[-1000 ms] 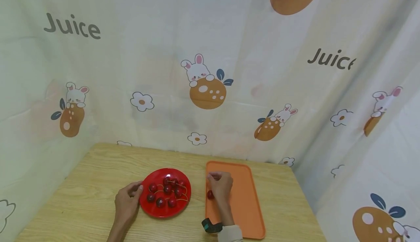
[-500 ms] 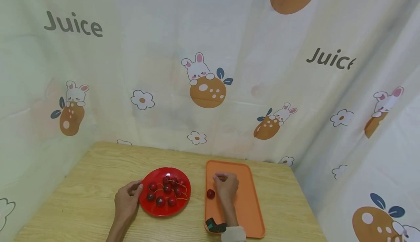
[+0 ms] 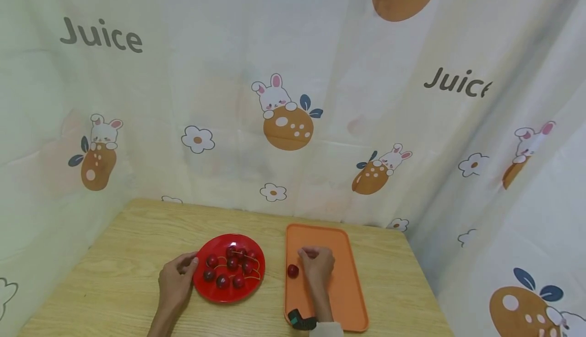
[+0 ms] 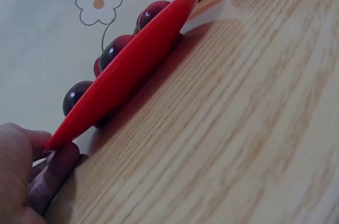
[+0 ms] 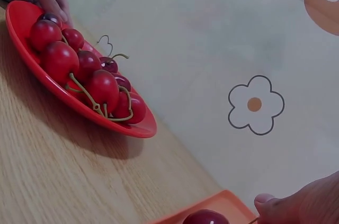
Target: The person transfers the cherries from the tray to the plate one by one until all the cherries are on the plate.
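A red plate (image 3: 229,295) bearing several dark red cherries (image 3: 222,281), with thin green stems, sits on the table in the head view. My left hand (image 3: 175,279) pinches the plate's left rim, thumb above and fingers beneath, as the left wrist view shows. To the right, one cherry (image 3: 293,271) lies near the left edge of an orange tray (image 3: 343,296). Over that tray, just right of the cherry, is my right hand (image 3: 318,266) with thumb and fingers together. In the right wrist view a thin stem (image 5: 253,220) shows at the tip of its thumb (image 5: 265,199).
Plate and tray stand side by side on a light wooden table (image 3: 151,230), with a narrow strip of wood between them. A pale curtain (image 3: 224,98) printed with rabbits, fruit and flowers hangs behind the table and along its sides.
My right hand has moved slightly right and toward me, away from above the cherry in the tray, which now shows fully. The left hand and the plate have kept their place.
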A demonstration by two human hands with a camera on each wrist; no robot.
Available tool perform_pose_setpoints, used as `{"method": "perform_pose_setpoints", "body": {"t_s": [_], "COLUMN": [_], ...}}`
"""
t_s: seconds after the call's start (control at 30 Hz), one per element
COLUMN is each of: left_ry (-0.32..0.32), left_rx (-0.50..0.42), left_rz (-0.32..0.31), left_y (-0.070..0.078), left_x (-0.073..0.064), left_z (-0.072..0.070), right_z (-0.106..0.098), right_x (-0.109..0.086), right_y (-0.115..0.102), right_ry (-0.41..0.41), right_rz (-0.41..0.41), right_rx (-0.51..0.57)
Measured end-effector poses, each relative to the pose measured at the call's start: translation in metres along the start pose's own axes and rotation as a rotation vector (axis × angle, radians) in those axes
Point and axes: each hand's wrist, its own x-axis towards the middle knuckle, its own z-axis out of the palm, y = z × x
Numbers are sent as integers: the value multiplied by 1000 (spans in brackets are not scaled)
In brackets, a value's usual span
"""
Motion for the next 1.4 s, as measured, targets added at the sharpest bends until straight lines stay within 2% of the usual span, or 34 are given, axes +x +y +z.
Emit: {"method": "perform_pose_setpoints", "body": {"t_s": [0.53,0.9,1.1,1.27,1.4], "left_ry": [-15,6,-12,-32,-42], "left_rx": [-5,2,3,-1,-7], "left_rz": [-10,23,20,22,19], "left_y": [-2,-5,-8,-8,-7], "left_x": [-1,0,10,18,19], "left_z": [-1,0,0,-2,-3], "right_z": [1,-2,-1,-1,-4], "right_x": [-13,-12,-11,-11,-11], "right_y": [8,16,12,6,3], "right_ry": [19,39,45,2,-27], "right_rz": [-27,19,85,170,222], "right_rx": [-2,-7,75,216,277]}}
